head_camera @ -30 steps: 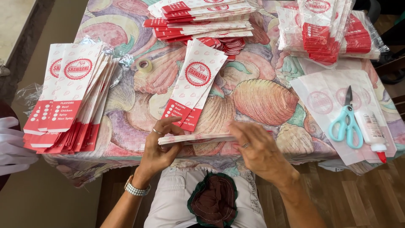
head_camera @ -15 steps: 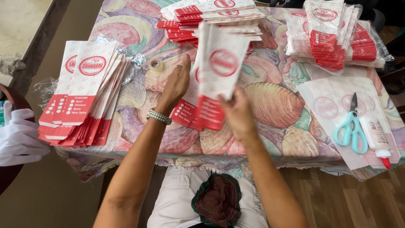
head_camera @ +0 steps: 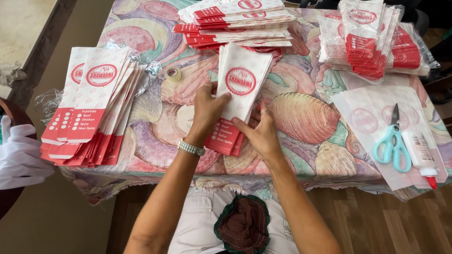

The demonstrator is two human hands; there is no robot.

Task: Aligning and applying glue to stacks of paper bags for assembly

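Head cam looks straight down at a table (head_camera: 155,141) w/ a seashell-print cloth, and your two hands are in the middle of it on a small stack of paper bags (head_camera: 240,94) (white w/ a red band at the bottom and a round red logo). The stack lies flat on the cloth, long side running away from you, tilted a bit to the right.

Your left hand (head_camera: 207,110) is closed on the stack's left edge, thumb on top of the paper, fingers tucked under or behind it. There's a metal bracelet (head_camera: 191,147) on that wrist. Your right hand (head_camera: 261,134) presses against the lower right side of the stack, thumb lying across the red band, fingers curled along the edge. So both are gripping the bags, neither is loose.

Around it: a big fanned pile of the same bags (head_camera: 92,108) to the left, partly on clear plastic wrap. Another messy heap (head_camera: 238,21) sits at the far edge, just behind your stack. Top right is a bundle in plastic (head_camera: 374,40). A roll of clear tape (head_camera: 173,74) lies btw the left pile and your hands. On the right, well apart from you, teal scissors (head_camera: 392,141) and a glue bottle (head_camera: 420,153) w/ a red tip rest on a flat bag.

At the far left edge someone else's white-gloved hand (head_camera: 19,157) shows, not touching anything on the table.
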